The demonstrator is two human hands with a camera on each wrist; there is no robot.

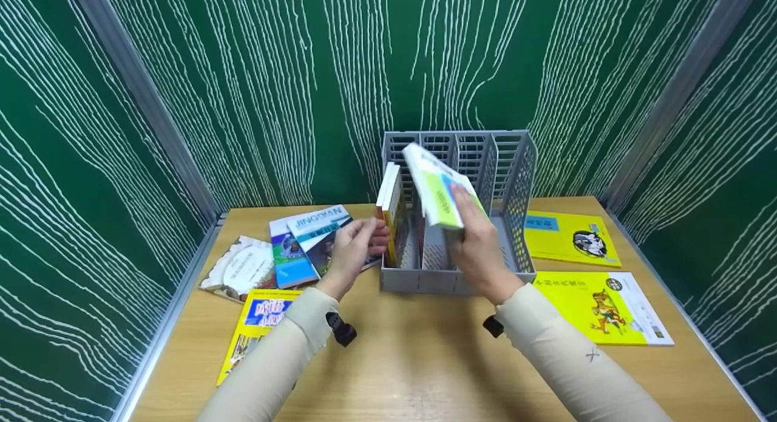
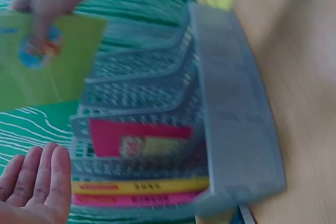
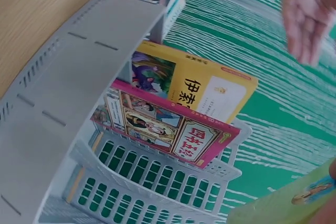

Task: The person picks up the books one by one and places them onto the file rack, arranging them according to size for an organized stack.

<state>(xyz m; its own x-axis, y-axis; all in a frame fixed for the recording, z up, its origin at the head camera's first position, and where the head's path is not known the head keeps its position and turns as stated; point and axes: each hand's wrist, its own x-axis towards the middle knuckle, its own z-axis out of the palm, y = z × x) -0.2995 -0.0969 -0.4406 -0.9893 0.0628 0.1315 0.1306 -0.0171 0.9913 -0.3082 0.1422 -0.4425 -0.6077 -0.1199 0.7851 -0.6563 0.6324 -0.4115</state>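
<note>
While the right hand (image 1: pixel 479 246) is gripping a green-and-white book (image 1: pixel 442 194), tilted above the middle compartments of a grey file rack (image 1: pixel 449 282), the left hand (image 1: pixel 349 246) is hovering unclenched and empty near the rack's left end. The rack is standing by the back edge of the worktop (image 1: pixel 388 361); its leftmost compartment is holding a yellow-spined book (image 2: pixel 176 185) and a pink-spined book (image 2: pixel 142 199), the next a crimson book (image 3: pixel 163 127). Towards the worktop's left edge, a pale booklet (image 1: pixel 243 269), a purple-and-blue book (image 1: pixel 294 267) and an overlapping JINGQIAN magazine (image 1: pixel 322 229) are lying, with a blue-panelled yellow book (image 1: pixel 249 325) nearer the front left corner, partly behind the left sleeve (image 1: pixel 273 361). A blue-labelled yellow book (image 1: pixel 561 243) is lying near the back right corner, and a yellow-and-white book (image 1: pixel 576 309) is resting nearer the right edge
</note>
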